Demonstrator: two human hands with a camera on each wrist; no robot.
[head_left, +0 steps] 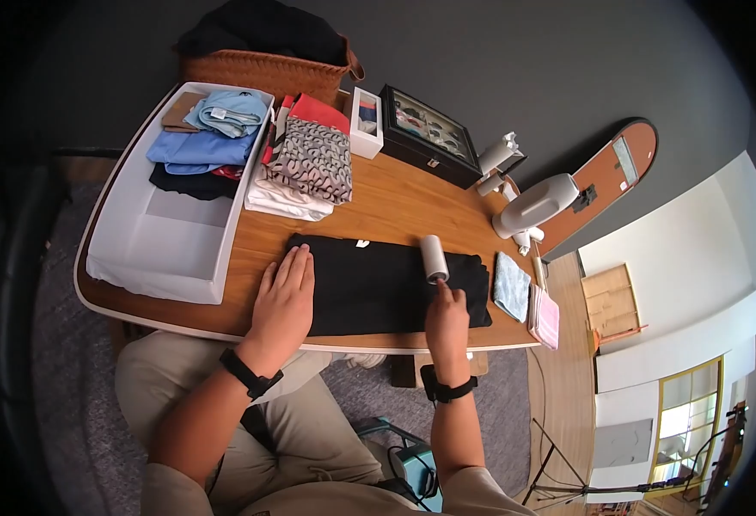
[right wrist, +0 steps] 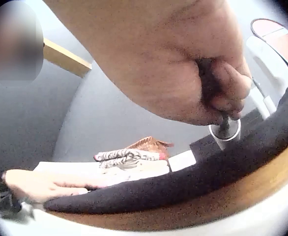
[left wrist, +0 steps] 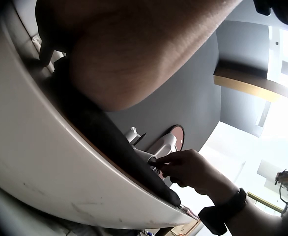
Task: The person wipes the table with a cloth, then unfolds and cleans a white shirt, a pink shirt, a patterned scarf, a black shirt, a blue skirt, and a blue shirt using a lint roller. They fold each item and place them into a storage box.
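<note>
A folded black garment (head_left: 365, 288) lies along the front of the wooden table, a small white label at its top edge. My left hand (head_left: 285, 288) rests with straight fingers on the garment's left end. In my right hand (head_left: 446, 320) is the handle of a lint roller (head_left: 433, 258), its white roll lying over the right part of the cloth. The right wrist view shows the curled fingers of that hand around the handle, with the roll's end (right wrist: 226, 133) close over the black fabric.
To the left stands a white box (head_left: 159, 249) with folded clothes. Beside it lies a stack with a patterned garment (head_left: 313, 159). Behind are a woven basket (head_left: 257, 67), a small white box (head_left: 367, 129) and a glass-topped case (head_left: 434, 129). A garment steamer (head_left: 537, 205) and folded cloths (head_left: 512, 284) are right.
</note>
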